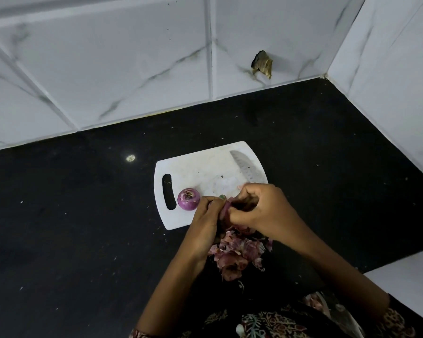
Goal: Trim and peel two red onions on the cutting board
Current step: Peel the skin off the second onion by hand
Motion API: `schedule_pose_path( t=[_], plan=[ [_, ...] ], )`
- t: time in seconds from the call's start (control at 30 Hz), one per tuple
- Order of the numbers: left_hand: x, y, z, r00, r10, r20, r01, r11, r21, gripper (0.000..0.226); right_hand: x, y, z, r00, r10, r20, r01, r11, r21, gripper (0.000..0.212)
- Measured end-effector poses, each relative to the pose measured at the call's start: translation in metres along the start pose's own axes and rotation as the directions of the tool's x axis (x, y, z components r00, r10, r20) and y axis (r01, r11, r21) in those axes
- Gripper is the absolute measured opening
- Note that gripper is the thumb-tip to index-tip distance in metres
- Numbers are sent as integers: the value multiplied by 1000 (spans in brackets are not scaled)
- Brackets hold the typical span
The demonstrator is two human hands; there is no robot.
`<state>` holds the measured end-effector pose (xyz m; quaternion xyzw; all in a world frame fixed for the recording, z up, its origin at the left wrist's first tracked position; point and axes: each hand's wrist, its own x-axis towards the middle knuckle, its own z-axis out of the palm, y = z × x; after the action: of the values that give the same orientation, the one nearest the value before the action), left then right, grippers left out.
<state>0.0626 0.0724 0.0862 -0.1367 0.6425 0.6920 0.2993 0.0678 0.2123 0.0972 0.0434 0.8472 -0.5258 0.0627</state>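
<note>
A white cutting board lies on the black counter. One peeled red onion sits on the board beside its handle slot. A second red onion, mostly hidden, is held between both hands over the board's near edge. My left hand grips it from the left. My right hand pinches its skin from the right. A knife lies with its blade on the board's right side; its handle is hidden behind my right hand.
A pile of red onion skins lies on the black counter just in front of the board. White marble-look tiled walls close the back and right. A chipped hole marks the back wall.
</note>
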Motion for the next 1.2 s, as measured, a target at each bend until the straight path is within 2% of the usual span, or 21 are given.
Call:
schedule_pose_path(
  t=[0.1,0.2,0.3,0.4,0.5,0.57,0.63,0.87,1.0,1.2],
  plan=[
    [1,1,0,1000,-15,18,14,1000,19,22,2,5,-3,999,3,-46,-1,999,39,14],
    [1,1,0,999,-45,5,45,999,-14,29,2,9,-2,1000,5,-22,-4,999,39,8],
    [0,5,3,990,-134,33,138,977,-164,36,1,9,2,995,-32,-92,33,999,6,7],
    [0,7,6,984,-164,65,176,946,-273,44,-1,5,2,987,-68,-147,62,997,-50,22],
    [2,4,6,988,-148,50,156,954,-254,47,-3,5,3,996,-48,-80,40,995,-96,24],
    [3,3,5,991,-130,41,136,967,-214,48,-5,3,4,999,9,-32,-10,999,-41,18],
    [4,2,5,994,-100,34,105,977,-188,49,-5,3,5,999,34,-24,-34,999,-5,24],
    [8,-2,4,996,-57,-68,49,992,-120,51,-2,-2,5,999,32,7,-32,999,7,25],
    [7,-4,5,998,-39,-52,34,994,-106,39,-2,-2,5,999,22,24,-22,1000,-5,23],
    [3,0,6,996,-86,3,85,993,-82,41,0,2,0,998,7,60,-8,1000,14,16]
  ],
)
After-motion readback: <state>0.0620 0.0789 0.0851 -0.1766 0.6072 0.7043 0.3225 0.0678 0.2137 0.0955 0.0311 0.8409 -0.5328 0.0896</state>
